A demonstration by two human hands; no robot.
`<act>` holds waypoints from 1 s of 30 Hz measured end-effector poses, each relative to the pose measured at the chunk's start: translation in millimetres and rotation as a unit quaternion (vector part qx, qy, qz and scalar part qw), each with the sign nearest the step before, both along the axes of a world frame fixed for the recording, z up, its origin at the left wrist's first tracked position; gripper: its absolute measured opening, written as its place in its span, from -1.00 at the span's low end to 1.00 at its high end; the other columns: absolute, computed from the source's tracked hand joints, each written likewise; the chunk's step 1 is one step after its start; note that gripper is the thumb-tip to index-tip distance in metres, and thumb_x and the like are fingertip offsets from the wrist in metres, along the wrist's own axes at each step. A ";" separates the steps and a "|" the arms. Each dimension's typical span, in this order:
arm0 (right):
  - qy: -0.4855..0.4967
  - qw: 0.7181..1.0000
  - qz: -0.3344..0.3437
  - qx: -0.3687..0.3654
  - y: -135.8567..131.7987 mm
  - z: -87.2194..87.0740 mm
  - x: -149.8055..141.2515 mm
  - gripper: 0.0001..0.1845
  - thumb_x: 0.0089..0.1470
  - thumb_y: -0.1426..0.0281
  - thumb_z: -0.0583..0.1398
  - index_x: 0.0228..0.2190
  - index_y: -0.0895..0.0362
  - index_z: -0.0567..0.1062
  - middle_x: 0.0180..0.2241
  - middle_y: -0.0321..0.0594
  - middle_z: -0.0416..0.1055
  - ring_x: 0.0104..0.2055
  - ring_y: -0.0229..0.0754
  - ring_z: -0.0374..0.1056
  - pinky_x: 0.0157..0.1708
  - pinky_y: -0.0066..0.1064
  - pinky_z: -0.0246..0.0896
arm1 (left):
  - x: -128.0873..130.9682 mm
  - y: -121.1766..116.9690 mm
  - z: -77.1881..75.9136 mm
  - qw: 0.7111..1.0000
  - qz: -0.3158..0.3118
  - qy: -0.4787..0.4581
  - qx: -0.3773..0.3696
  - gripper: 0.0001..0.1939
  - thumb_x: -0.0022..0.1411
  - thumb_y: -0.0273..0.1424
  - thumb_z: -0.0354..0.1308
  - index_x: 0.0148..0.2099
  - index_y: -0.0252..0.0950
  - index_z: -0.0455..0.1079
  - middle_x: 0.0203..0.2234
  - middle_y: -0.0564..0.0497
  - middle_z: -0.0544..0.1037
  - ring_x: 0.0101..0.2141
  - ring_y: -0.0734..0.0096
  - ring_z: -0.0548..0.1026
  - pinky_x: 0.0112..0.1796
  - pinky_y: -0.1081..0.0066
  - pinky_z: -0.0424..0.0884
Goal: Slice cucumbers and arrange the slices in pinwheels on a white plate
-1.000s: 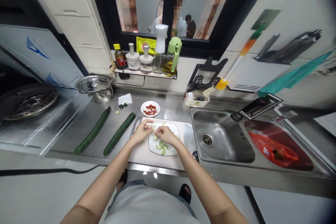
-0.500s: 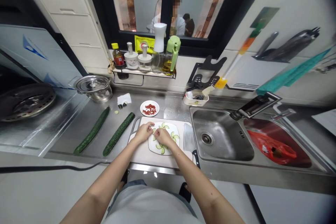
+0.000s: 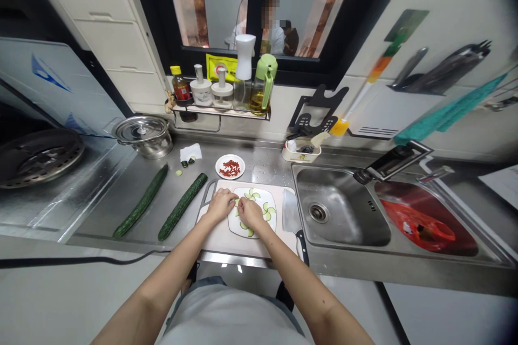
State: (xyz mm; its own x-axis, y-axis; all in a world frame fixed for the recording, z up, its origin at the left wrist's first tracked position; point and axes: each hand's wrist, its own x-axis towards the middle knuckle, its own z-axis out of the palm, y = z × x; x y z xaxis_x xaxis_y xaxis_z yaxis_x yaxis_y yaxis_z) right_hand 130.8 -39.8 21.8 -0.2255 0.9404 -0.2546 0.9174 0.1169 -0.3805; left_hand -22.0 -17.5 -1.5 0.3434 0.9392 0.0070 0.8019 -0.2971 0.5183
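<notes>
At the left edge of a white squarish plate, my left hand has its fingers bent and drawn together. What they hold, if anything, is hidden. Just beside it, my right hand reaches over the plate, fingertips pinched on a cucumber slice that is mostly covered. Thin half-round cucumber slices lie on the plate in small pinwheel groups. Beneath the plate is a pale cutting board. A cleaver with a black handle rests along the board's right side.
Two whole cucumbers lie at left. A small dish of red bits stands behind the board. Nearby are a tissue with cucumber ends and a lidded pot. A sink borders the right. Bottles stand on a shelf.
Both hands have lowered slightly at the plate's left part, and the right fingers have closed in over the slices there. The view has shifted a little; the cleaver's handle shows more.
</notes>
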 end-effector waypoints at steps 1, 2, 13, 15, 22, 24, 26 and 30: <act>-0.002 1.000 0.004 0.005 -1.7 0.3 0.9 -0.75 0.24 0.41 -0.02 -0.16 0.14 0.42 -0.24 -0.14 0.48 -0.21 -0.18 0.36 -0.36 -0.44 0.01 | -0.8 -0.5 -0.2 1.000 0.000 -0.004 0.005 -0.70 0.20 -0.43 0.07 -0.05 -0.21 0.52 -0.25 -0.10 0.48 -0.12 0.18 0.34 -0.07 0.24 0.23; -0.005 1.000 0.011 0.011 -3.6 0.4 1.8 -0.74 0.24 0.41 -0.02 -0.14 0.13 0.42 -0.23 -0.14 0.48 -0.20 -0.18 0.36 -0.34 -0.44 0.02 | -1.7 -0.9 -0.4 1.000 -0.001 -0.009 0.010 -0.71 0.20 -0.41 0.08 -0.05 -0.20 0.52 -0.24 -0.09 0.47 -0.12 0.19 0.34 -0.07 0.24 0.23; -0.073 0.994 0.071 0.039 -17.0 -8.1 0.8 -0.69 0.25 0.38 -0.01 -0.11 0.11 0.48 -0.20 -0.07 0.48 -0.14 -0.10 0.36 -0.26 -0.38 0.11 | -4.8 -3.4 -3.1 1.000 0.006 -0.002 0.010 -0.73 0.20 -0.34 0.14 -0.06 -0.17 0.53 -0.24 -0.08 0.42 -0.13 0.18 0.32 -0.09 0.24 0.24; -0.072 0.994 0.070 0.039 -17.1 -8.7 1.5 -0.69 0.25 0.37 -0.01 -0.13 0.11 0.49 -0.21 -0.07 0.49 -0.15 -0.10 0.36 -0.26 -0.38 0.11 | -4.7 -3.7 -3.5 1.000 0.011 -0.003 0.008 -0.73 0.20 -0.34 0.14 -0.06 -0.16 0.53 -0.24 -0.08 0.41 -0.13 0.19 0.32 -0.09 0.25 0.24; -0.068 0.995 0.064 0.045 -17.5 -11.0 2.0 -0.68 0.25 0.37 -0.01 -0.16 0.13 0.51 -0.23 -0.07 0.50 -0.17 -0.10 0.37 -0.28 -0.38 0.10 | -4.5 -2.0 -7.0 1.000 0.015 -0.007 0.005 -0.72 0.19 -0.33 0.15 -0.06 -0.17 0.53 -0.23 -0.07 0.41 -0.13 0.20 0.32 -0.08 0.26 0.24; -0.065 0.995 0.062 0.045 -17.1 -11.1 1.2 -0.69 0.24 0.37 -0.01 -0.17 0.14 0.51 -0.23 -0.07 0.50 -0.17 -0.10 0.38 -0.28 -0.38 0.10 | -4.7 -1.8 -7.0 1.000 0.013 -0.011 0.003 -0.73 0.19 -0.32 0.16 -0.06 -0.17 0.53 -0.24 -0.07 0.41 -0.14 0.21 0.32 -0.09 0.27 0.24; -0.063 0.995 0.059 0.044 -16.5 -10.8 0.3 -0.69 0.24 0.38 -0.01 -0.17 0.14 0.51 -0.23 -0.06 0.51 -0.17 -0.10 0.38 -0.27 -0.38 0.10 | -4.8 -1.9 -6.2 1.000 0.012 -0.014 0.002 -0.73 0.20 -0.32 0.15 -0.06 -0.17 0.53 -0.24 -0.07 0.41 -0.14 0.22 0.32 -0.10 0.28 0.24; -0.060 0.996 0.052 0.039 -16.5 -9.8 -0.8 -0.68 0.24 0.38 0.00 -0.14 0.12 0.51 -0.22 -0.08 0.51 -0.16 -0.11 0.38 -0.26 -0.38 0.11 | -4.6 -2.4 -5.5 1.000 0.015 -0.013 0.004 -0.73 0.20 -0.32 0.15 -0.07 -0.17 0.53 -0.24 -0.06 0.41 -0.14 0.23 0.33 -0.10 0.29 0.25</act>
